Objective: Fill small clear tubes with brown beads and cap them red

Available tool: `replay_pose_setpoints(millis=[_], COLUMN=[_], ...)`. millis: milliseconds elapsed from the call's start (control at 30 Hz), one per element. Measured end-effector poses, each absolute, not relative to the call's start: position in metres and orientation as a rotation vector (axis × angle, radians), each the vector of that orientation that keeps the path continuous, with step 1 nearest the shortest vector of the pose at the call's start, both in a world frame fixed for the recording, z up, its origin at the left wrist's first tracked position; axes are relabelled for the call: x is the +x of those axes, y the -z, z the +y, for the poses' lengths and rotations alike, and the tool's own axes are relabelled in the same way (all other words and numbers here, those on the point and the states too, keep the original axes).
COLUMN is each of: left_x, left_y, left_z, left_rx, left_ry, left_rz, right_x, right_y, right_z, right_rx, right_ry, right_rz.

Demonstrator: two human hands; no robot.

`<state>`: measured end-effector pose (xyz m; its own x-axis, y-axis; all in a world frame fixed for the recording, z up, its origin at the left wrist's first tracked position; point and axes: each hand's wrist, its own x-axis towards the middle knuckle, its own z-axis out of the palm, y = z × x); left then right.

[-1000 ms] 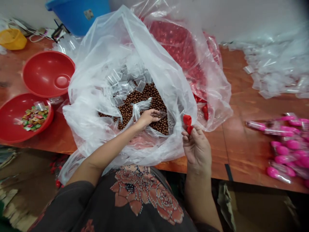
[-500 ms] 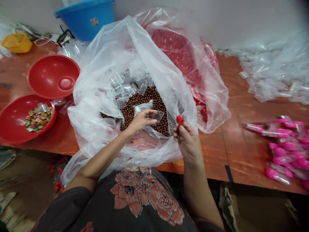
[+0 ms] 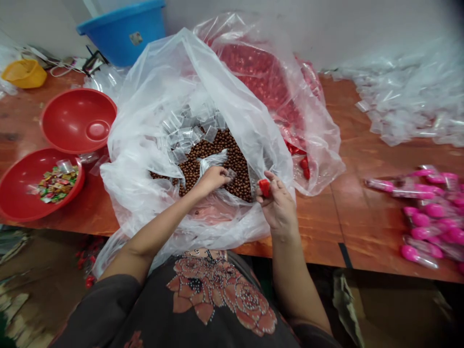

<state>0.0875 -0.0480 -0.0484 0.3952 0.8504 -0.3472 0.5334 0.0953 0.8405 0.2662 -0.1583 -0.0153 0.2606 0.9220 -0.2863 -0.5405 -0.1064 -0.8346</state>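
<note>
My left hand [image 3: 214, 179] is closed on a small clear plastic tube [image 3: 229, 176], low over the brown candy balls [image 3: 237, 163]. The tube is partly hidden by my fingers, and I cannot tell whether balls are in it. Pinched in my right hand [image 3: 281, 205] is a red plastic cap [image 3: 264, 187], near the right edge of the large clear bag [image 3: 137, 159]. Inside this bag lie the brown balls, with several loose clear tubes [image 3: 184, 137] on top and a bunched piece of plastic [image 3: 215, 158] beside my left hand.
Behind stands a clear bag of red pieces [image 3: 253, 63] and a blue tub [image 3: 123, 36]. At left are two red bowls [image 3: 68, 140], one holding wrapped sweets [image 3: 60, 183], and a yellow basket [image 3: 25, 75]. Pink-capped tubes [image 3: 431, 210] and piled clear tubes [image 3: 416, 106] lie at right.
My left hand has lowered the clear tube to the brown balls and turned it. My right hand has tilted the red cap and shifted slightly left. The view has moved a little.
</note>
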Motion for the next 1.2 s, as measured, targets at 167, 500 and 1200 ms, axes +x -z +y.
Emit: replay_pose_setpoints(millis=[167, 500, 1200], left_x=[0.106, 0.117, 0.065], left_y=[0.048, 0.068, 0.000], left_z=[-0.032, -0.032, -0.098], left_rx=[1.724, 1.245, 1.309], left_ry=[-0.284, -0.580, -0.814], left_rz=[1.307, 1.076, 0.869], right_x=[0.272, 0.272, 0.256], right_y=[0.015, 0.020, -0.005], right_z=[-0.164, -0.167, -0.145], right_rx=[-1.106, -1.139, -1.307], right_ry=[-1.426, -1.310, -0.337], right_rz=[-0.484, -0.583, -1.794])
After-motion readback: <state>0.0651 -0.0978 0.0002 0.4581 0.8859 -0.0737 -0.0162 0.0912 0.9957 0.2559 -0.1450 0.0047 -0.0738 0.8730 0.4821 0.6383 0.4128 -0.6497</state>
